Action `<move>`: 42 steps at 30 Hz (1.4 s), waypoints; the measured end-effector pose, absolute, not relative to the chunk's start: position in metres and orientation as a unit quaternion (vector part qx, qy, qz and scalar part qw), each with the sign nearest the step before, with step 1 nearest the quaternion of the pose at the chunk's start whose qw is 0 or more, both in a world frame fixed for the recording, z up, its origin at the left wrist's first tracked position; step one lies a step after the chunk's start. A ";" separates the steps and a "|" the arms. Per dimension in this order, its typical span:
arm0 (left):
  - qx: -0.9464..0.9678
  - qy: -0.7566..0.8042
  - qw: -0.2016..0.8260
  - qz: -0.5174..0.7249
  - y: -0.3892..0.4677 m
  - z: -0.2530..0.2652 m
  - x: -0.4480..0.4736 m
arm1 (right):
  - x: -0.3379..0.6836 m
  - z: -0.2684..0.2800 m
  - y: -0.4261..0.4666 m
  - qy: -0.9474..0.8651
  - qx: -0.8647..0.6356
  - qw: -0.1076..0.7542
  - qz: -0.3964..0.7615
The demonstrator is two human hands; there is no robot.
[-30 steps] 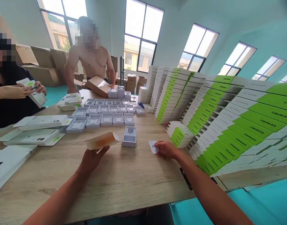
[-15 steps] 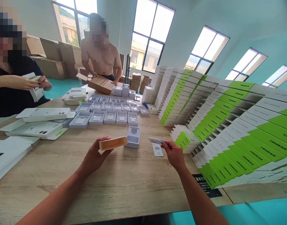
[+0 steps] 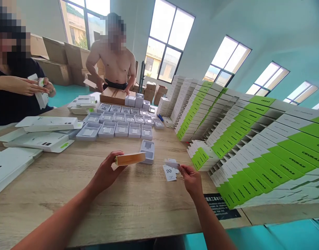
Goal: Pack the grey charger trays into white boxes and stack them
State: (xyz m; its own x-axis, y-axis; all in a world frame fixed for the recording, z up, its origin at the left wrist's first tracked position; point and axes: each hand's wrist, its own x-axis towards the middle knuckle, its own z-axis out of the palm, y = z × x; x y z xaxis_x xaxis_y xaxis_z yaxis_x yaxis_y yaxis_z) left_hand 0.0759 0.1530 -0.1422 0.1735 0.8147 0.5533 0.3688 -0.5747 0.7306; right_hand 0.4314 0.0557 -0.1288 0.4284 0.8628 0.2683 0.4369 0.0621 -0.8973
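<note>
My left hand (image 3: pixel 109 169) is closed around a thin box (image 3: pixel 130 159), held tilted above the table with its orange-brown side toward me. Just behind the box's far end stands a white plastic tray (image 3: pixel 148 144) with moulded compartments, partly hidden by it. Between the fingertips of my right hand (image 3: pixel 191 177) is a small pale card (image 3: pixel 173 164), pinched by its right end. Under it lie a few loose white printed cards (image 3: pixel 169 174) on the wooden table (image 3: pixel 146 205).
Rows of white trays (image 3: pixel 121 129) stand across the table. Tall stacks of white-and-green boxes (image 3: pixel 268 152) line the right side. Flat white cartons (image 3: pixel 34 140) lie at left. One co-worker (image 3: pixel 16 83) handles a white box; another (image 3: pixel 112 66) holds a brown carton (image 3: pixel 114 96).
The box in my left hand has shifted slightly right and turned a little. More of the loose cards shows under my right hand. The co-worker's brown carton has been lowered flat.
</note>
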 end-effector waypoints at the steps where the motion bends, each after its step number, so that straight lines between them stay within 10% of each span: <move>1: 0.728 0.399 0.230 0.507 0.153 -0.143 0.076 | 0.426 -0.124 0.053 -0.479 -0.650 0.552 0.211; 11: 0.738 0.379 0.248 0.501 0.148 -0.146 0.077 | 0.303 -0.063 0.023 -0.382 -0.475 0.584 0.535; 27: 0.687 0.396 0.261 0.551 0.152 -0.140 0.066 | 0.273 -0.084 0.062 -0.620 -0.543 0.468 0.320; 34: 0.574 0.503 0.285 0.580 0.167 -0.137 0.055 | 0.313 -0.136 0.139 -0.749 -0.651 0.123 0.007; 42: 0.530 0.515 0.332 0.587 0.180 -0.146 0.058 | 0.397 -0.122 0.199 -0.686 -0.719 0.092 -0.053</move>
State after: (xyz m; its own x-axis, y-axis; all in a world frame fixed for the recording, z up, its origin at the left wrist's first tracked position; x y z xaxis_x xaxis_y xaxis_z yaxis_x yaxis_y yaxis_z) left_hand 0.0578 0.1797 -0.1461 -0.2189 0.9347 0.2800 0.1568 -0.2495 0.9556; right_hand 0.3975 0.1994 -0.1217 0.0519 0.9777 0.2033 0.9974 -0.0405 -0.0597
